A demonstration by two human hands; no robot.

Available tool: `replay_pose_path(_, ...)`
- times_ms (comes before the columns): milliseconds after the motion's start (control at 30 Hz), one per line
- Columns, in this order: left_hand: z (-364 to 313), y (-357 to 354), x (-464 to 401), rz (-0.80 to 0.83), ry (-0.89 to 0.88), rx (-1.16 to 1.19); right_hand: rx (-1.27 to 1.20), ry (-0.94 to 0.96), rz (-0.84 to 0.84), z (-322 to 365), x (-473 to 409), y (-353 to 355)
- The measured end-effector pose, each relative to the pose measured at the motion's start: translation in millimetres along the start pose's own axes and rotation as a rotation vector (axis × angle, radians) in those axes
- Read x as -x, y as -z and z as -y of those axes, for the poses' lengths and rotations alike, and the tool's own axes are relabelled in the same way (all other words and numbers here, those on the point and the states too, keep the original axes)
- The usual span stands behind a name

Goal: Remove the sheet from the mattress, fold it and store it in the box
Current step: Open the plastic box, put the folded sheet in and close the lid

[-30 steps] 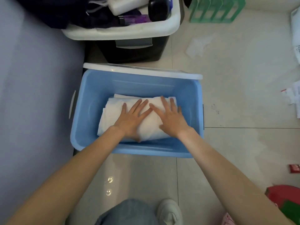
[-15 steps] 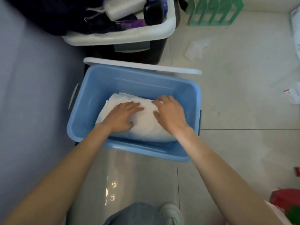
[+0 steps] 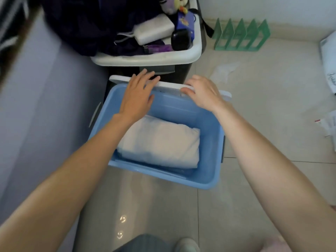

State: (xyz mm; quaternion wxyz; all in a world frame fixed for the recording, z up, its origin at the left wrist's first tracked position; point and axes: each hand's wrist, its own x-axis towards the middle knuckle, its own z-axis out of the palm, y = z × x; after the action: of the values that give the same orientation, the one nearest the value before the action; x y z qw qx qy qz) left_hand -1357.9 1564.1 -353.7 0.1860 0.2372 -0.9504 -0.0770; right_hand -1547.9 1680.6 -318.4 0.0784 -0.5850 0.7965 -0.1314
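With the folded sheet (image 3: 160, 145) lying in the blue box (image 3: 205, 177), your flat left hand (image 3: 137, 96) and curled right hand (image 3: 201, 92) grasp the white lid (image 3: 171, 86); lower it squarely over the rim.

Glossy pale floor tiles (image 3: 263, 110) fill the scene, grout lines crossing on the right, and small ceiling-light reflections glint on the floor at the bottom. On the left, a lavender-grey surface (image 3: 45, 106) runs up the frame. At the top sits a white bin (image 3: 163, 56) crammed with dark clothing (image 3: 87, 24), a white pouch (image 3: 154, 31) and a black case (image 3: 181, 40). By the pale wall (image 3: 263, 8), a green file rack (image 3: 241, 36) stands on the floor. Crumpled white paper (image 3: 224, 70) lies nearby, more papers (image 3: 329, 64) along the right edge.
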Motion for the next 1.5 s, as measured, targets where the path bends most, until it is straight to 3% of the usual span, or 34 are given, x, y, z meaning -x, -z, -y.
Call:
replay_pose_path(200, -16, 40, 12, -0.089, -0.120, 0.019, 0.026, 0.070, -0.249, 34, 58, 31)
replay_pose_path(300, -25, 68, 37, -0.031, -0.190, 0.074, 0.021, 0.074, -0.317, 61, 99, 34)
replay_pose_path(500, -23, 82, 106, 0.330, -0.176, 0.200, 0.004, 0.148, -0.063, 98, 152, -1)
replay_pose_path(633, -19, 62, 138, 0.575, -0.191, 0.121, 0.025, 0.141, 0.175, 108, 170, -29)
replay_pose_path(833, -28, 36, 153, 0.581, -0.216, 0.034, 0.046, 0.004, 0.313, 99, 191, -63)
replay_pose_path(1067, -33, 23, 152, 0.539, -0.244, -0.034, 0.043, -0.012, 0.211, 79, 189, -72)
replay_pose_path(1200, -55, 22, 135, 0.607, -0.166, -0.046, 0.059, -0.273, -0.008, 51, 175, -69)
replay_pose_path(1300, -64, 24, 111, 0.547, -0.160, -0.057, 0.137, -0.431, 0.043, 31, 177, -76)
replay_pose_path(1400, -73, 10, 90, 0.454, -0.064, -0.006, 0.135, -0.455, 0.084, 28, 179, -81)
replay_pose_path(1500, -90, -7, 78, 0.547, 0.012, -0.039, 0.068, -0.408, 0.065, 20, 175, -73)
